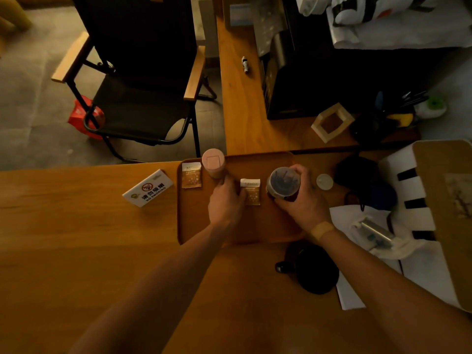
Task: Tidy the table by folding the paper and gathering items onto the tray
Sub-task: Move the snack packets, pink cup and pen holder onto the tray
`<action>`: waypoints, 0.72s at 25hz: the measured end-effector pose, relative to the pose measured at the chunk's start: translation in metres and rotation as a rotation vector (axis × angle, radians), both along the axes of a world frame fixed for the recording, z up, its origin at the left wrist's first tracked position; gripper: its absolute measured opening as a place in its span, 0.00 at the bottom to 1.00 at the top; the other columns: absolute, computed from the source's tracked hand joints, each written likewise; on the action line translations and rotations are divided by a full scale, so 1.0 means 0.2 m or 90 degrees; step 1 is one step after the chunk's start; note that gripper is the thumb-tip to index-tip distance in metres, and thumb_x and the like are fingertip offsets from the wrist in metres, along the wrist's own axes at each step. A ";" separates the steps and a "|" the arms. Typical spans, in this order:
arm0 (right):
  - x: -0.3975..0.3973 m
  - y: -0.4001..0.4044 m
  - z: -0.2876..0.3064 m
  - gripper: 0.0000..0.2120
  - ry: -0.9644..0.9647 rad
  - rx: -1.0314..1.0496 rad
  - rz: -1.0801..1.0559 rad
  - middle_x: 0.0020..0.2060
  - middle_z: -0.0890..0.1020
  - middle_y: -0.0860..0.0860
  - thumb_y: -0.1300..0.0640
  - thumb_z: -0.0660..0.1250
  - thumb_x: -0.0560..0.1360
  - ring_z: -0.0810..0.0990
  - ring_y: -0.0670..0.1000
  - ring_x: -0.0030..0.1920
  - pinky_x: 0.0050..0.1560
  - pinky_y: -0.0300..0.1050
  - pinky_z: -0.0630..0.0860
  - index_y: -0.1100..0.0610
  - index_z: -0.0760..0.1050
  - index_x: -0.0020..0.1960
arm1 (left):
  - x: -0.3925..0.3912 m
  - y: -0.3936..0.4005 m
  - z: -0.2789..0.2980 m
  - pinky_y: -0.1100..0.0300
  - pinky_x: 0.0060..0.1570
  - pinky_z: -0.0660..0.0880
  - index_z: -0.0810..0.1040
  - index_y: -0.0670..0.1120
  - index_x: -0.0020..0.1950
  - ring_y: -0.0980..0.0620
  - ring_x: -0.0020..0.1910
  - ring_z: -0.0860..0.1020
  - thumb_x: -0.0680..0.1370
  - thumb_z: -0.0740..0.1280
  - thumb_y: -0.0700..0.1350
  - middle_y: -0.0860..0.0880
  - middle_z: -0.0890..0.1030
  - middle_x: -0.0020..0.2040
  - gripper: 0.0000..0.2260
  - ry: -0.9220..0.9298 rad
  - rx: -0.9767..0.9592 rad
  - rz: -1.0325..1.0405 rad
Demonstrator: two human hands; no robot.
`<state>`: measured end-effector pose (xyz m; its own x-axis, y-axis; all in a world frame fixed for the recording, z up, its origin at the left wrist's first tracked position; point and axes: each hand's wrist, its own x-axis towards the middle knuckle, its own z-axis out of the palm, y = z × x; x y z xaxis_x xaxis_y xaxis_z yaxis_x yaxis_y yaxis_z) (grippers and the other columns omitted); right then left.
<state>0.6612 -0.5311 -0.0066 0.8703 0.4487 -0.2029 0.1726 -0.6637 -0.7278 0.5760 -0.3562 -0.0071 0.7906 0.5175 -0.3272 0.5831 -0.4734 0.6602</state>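
Observation:
A brown wooden tray (194,221) lies on the table in front of me. On it stand a pink cylindrical container (213,162) at the far left, one sachet (191,174) beside it and a second sachet (251,191) in the middle. My left hand (226,200) rests on the tray with its fingers pinching the second sachet's left edge. My right hand (304,198) is wrapped around a clear jar (283,183) of dark sticks, held upright over the tray's right part. White paper (350,295) lies at the right, partly under other things.
A white "no smoking" sign (148,188) lies left of the tray. A round lid (324,181) and dark pouches (362,180) sit to the right, a black round object (316,269) near me, a striped box (419,205) at the far right. A black chair (138,80) stands beyond the table.

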 end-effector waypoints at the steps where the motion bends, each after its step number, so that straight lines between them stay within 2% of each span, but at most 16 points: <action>1: 0.00 0.00 0.00 0.42 0.013 0.011 -0.007 0.67 0.73 0.51 0.55 0.80 0.65 0.74 0.55 0.65 0.52 0.45 0.76 0.40 0.56 0.68 | -0.01 -0.01 0.00 0.54 0.49 0.78 0.70 0.48 0.58 0.51 0.51 0.78 0.79 0.65 0.46 0.48 0.78 0.54 0.09 -0.008 0.000 0.010; 3: -0.01 -0.02 0.02 0.47 0.034 0.023 -0.018 0.71 0.69 0.50 0.57 0.81 0.64 0.69 0.53 0.70 0.60 0.46 0.72 0.39 0.55 0.71 | -0.03 -0.02 0.01 0.57 0.46 0.75 0.69 0.49 0.59 0.52 0.50 0.77 0.80 0.64 0.48 0.48 0.77 0.55 0.10 -0.021 0.000 0.013; 5: -0.05 -0.06 0.05 0.47 -0.047 -0.022 -0.001 0.73 0.66 0.51 0.53 0.80 0.65 0.65 0.54 0.72 0.65 0.49 0.69 0.42 0.54 0.74 | -0.10 -0.02 0.00 0.59 0.47 0.73 0.68 0.49 0.64 0.52 0.54 0.75 0.80 0.63 0.50 0.48 0.74 0.61 0.14 -0.028 0.069 -0.074; 7: -0.10 -0.11 0.08 0.44 -0.220 -0.106 0.068 0.75 0.63 0.53 0.46 0.76 0.67 0.59 0.57 0.75 0.70 0.56 0.63 0.47 0.55 0.76 | -0.18 0.00 -0.02 0.54 0.58 0.71 0.63 0.50 0.72 0.47 0.66 0.69 0.79 0.63 0.51 0.46 0.68 0.70 0.22 -0.007 0.196 -0.252; 8: -0.12 -0.13 0.09 0.42 -0.289 -0.143 0.113 0.76 0.61 0.54 0.44 0.73 0.69 0.56 0.59 0.76 0.71 0.58 0.61 0.49 0.56 0.77 | -0.22 0.01 -0.03 0.50 0.65 0.67 0.58 0.51 0.75 0.45 0.71 0.63 0.79 0.62 0.52 0.46 0.63 0.74 0.26 0.012 0.244 -0.335; 10: -0.15 -0.16 0.11 0.39 -0.348 -0.199 0.190 0.78 0.58 0.54 0.40 0.67 0.72 0.54 0.61 0.77 0.71 0.60 0.60 0.50 0.57 0.77 | -0.27 0.01 -0.05 0.47 0.72 0.57 0.49 0.53 0.78 0.44 0.76 0.54 0.81 0.55 0.57 0.47 0.55 0.79 0.28 0.041 0.287 -0.426; 13: -0.18 -0.18 0.10 0.35 -0.345 -0.253 0.225 0.78 0.59 0.54 0.38 0.60 0.75 0.55 0.61 0.77 0.72 0.62 0.60 0.51 0.59 0.78 | -0.31 -0.01 -0.08 0.45 0.74 0.49 0.42 0.53 0.78 0.45 0.78 0.49 0.80 0.47 0.61 0.48 0.48 0.80 0.29 0.075 0.315 -0.475; 18: -0.15 -0.14 0.12 0.35 -0.320 -0.287 0.220 0.78 0.59 0.54 0.40 0.64 0.76 0.54 0.62 0.77 0.72 0.64 0.60 0.51 0.58 0.78 | -0.27 -0.06 -0.08 0.41 0.74 0.50 0.40 0.52 0.78 0.44 0.78 0.47 0.81 0.46 0.61 0.48 0.46 0.80 0.30 0.123 0.333 -0.433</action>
<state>0.6307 -0.5583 0.0169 0.7309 0.6809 -0.0471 0.6647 -0.7258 -0.1771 0.5224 -0.3673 -0.0222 0.9377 0.0756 -0.3390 0.1436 -0.9731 0.1802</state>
